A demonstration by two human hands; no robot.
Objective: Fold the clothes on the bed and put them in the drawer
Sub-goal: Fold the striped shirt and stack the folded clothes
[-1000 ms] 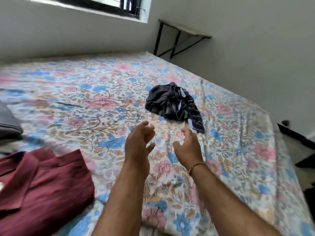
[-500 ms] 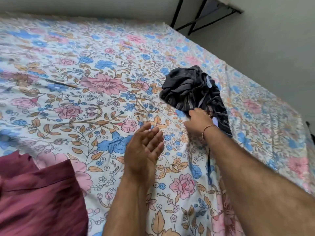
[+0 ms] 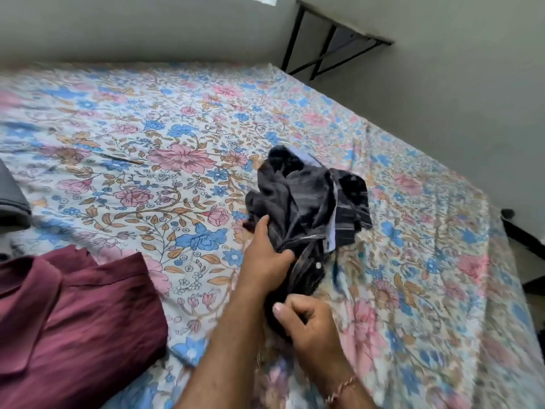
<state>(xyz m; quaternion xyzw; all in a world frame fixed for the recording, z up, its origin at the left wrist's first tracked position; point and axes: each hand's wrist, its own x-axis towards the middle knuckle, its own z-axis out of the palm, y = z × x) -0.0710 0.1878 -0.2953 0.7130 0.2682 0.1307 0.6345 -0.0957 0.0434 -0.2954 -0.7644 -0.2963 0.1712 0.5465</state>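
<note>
Maroon cotton shirt (image 3: 73,317) lies folded at the near left edge of the floral-sheeted bed (image 3: 147,137). The crumpled dark striped button shirt (image 3: 306,199) sits toward the right edge, unfolded, gripped by left hand (image 3: 265,258) and right hand (image 3: 306,326). Judgement: folding partly done; no drawer visible, stowing outstanding.

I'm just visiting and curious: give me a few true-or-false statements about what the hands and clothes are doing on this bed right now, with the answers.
1. Both hands grip the dark shirt. True: left hand, right hand.
2. The maroon shirt lies crumpled at the bed's far end. False: it lies folded, near left.
3. The bedsheet is plain white. False: floral.
4. The dark shirt is still unfolded. True.
5. A bracelet is on the right wrist. True.
</note>
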